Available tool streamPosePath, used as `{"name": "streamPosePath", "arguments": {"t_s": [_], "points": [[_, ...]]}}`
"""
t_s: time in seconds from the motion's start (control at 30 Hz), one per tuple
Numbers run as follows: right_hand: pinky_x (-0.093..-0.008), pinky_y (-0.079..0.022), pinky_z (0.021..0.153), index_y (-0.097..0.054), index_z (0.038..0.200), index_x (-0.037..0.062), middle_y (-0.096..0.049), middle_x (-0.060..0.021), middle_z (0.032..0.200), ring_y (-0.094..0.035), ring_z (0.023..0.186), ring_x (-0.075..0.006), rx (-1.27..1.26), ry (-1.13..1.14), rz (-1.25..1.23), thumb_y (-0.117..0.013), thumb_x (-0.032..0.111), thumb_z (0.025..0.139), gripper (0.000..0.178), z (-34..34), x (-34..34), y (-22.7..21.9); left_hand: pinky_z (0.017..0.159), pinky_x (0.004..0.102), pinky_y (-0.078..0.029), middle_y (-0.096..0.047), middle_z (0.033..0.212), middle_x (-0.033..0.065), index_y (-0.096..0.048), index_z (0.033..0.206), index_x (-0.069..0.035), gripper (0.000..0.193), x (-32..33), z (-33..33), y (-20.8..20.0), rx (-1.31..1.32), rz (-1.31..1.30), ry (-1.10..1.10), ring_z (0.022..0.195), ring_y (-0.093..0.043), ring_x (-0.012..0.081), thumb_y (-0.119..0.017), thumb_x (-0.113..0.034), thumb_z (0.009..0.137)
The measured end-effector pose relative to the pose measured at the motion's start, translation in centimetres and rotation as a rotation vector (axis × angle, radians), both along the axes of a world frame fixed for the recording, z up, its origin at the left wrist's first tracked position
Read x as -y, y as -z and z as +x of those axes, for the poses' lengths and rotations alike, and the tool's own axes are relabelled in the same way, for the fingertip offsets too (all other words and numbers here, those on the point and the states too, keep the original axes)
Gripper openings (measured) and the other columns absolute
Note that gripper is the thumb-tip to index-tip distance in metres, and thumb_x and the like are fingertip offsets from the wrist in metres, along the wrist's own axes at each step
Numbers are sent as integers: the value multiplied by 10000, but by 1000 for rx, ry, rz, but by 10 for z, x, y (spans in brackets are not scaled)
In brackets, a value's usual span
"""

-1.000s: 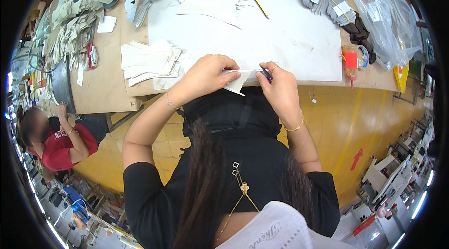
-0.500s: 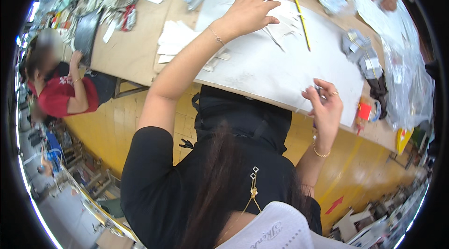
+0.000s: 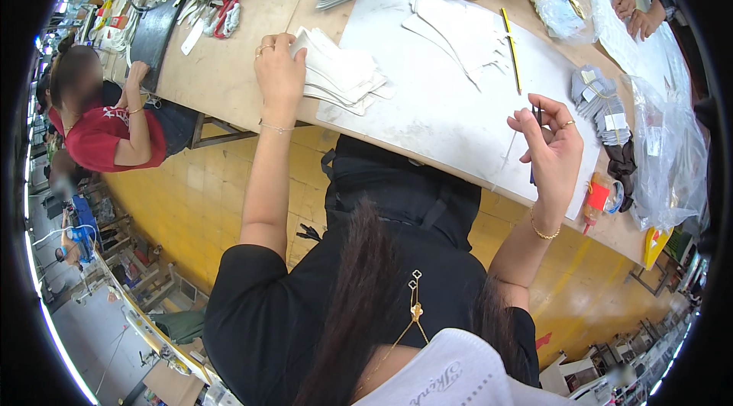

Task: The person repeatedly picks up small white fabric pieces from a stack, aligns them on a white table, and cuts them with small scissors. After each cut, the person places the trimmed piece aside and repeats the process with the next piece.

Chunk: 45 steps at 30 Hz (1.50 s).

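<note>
My left hand [image 3: 280, 74] is at the left end of a loose stack of off-white cut fabric pieces [image 3: 340, 74]. Its thumb rests by the stack's edge, the fingers are bent and apart, and nothing shows between them. Over the right part of the white board [image 3: 427, 112], my right hand [image 3: 556, 148] is closed around a small dark tool [image 3: 537, 113], mostly hidden by the fingers; its kind is unclear. A few off-white pieces [image 3: 454, 32] lie fanned out on the board's far side, beside a yellow pencil [image 3: 511, 51].
Grey bundles [image 3: 601, 104] and a clear plastic bag [image 3: 660, 154] lie at the right, near a small bottle with a red label [image 3: 597, 196]. Red-handled scissors [image 3: 227, 17] and fabric heaps are far left. A co-worker in red [image 3: 114, 135] sits left; another person's hands [image 3: 637, 13] work far right.
My left hand has moved back and left, from the pieces on the board's far side to the stack. My right hand has shifted slightly right and farther over the board. The view has shifted a little.
</note>
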State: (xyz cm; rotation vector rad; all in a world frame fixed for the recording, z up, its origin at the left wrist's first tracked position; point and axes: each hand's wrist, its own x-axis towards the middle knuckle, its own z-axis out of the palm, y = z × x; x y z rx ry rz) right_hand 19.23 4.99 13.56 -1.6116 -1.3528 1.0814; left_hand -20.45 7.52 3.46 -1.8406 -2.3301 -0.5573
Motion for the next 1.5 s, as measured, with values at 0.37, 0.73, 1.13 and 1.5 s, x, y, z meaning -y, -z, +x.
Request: {"name": "streamPosePath", "arguments": {"t_s": [0.37, 0.73, 1.13, 1.5], "points": [[-176, -438, 474, -620, 1230, -48, -740, -122, 954, -770, 897, -191, -136, 0, -47, -687, 119, 973, 313, 25, 19, -23, 690, 330, -529, -687, 906, 134, -607, 1200, -64, 379, 54, 139, -81, 1135, -176, 452, 755, -667, 241, -790, -171, 886], [-194, -485, 484, -654, 1193, -33, -738, -90, 922, -764, 865, -137, -274, -250, -41, -722, 162, 953, 317, 8, -8, -22, 1084, 486, -411, -572, 1329, 147, -603, 1378, -110, 599, 37, 220, -15, 845, -419, 969, 1273, -512, 360, -806, -282, 842], [-161, -435, 447, -639, 1222, -18, -762, -159, 984, -779, 908, -213, -552, -193, 143, -665, 184, 986, 312, 39, -76, 50, 1202, 555, -266, -558, 1410, 160, -681, 1217, -61, 329, 71, 240, 45, 453, -192, 990, 1425, -403, 370, -632, -274, 970], [-161, -414, 441, -635, 1234, -21, -762, -170, 994, -777, 913, -216, -606, -145, 127, -655, 173, 985, 316, 65, -73, 61, 1231, 598, -171, -593, 1307, 132, -753, 872, -48, 320, 82, 258, 24, 611, -320, 897, 1391, -433, 352, -784, -367, 865]]}}
